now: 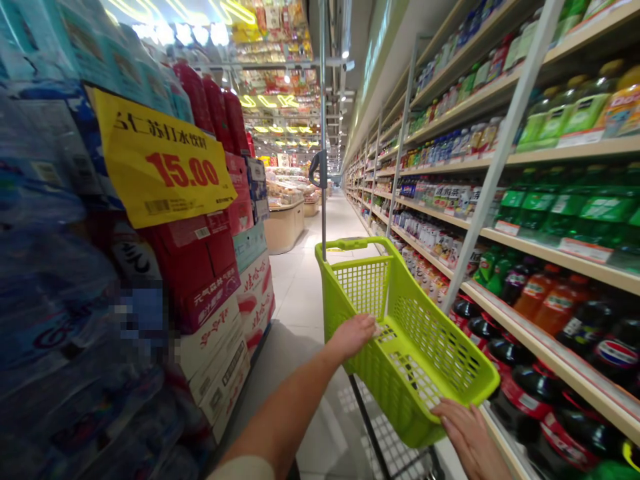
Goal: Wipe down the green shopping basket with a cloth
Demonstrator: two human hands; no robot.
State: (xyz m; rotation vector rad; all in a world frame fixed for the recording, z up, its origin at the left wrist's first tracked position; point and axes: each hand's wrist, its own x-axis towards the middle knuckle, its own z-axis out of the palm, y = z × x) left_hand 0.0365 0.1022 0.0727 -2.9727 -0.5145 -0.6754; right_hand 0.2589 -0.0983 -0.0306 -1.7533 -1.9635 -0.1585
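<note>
A lime-green plastic shopping cart (400, 293) stands in front of me, its basket showing a lattice bottom and perforated walls. My left hand (354, 335) reaches across to the basket's left rim and is closed over it, fingertips inside. At the near right corner, my right hand (460, 427) grips the rim with its fingers curled over the edge. Part of the right hand is cut off by the bottom of the view. A tall metal pole (323, 133) with a grey hook rises from the cart's far left corner. Dark frame bars show beneath the basket.
Shelves of bottled drinks (565, 200) run along the right, close to the cart. Stacked drink cartons (210, 267) and wrapped bottles rise at left, with a yellow price sign (170, 160) jutting out. A pale tiled aisle (300, 293) leads ahead past a rounded display counter (285, 227).
</note>
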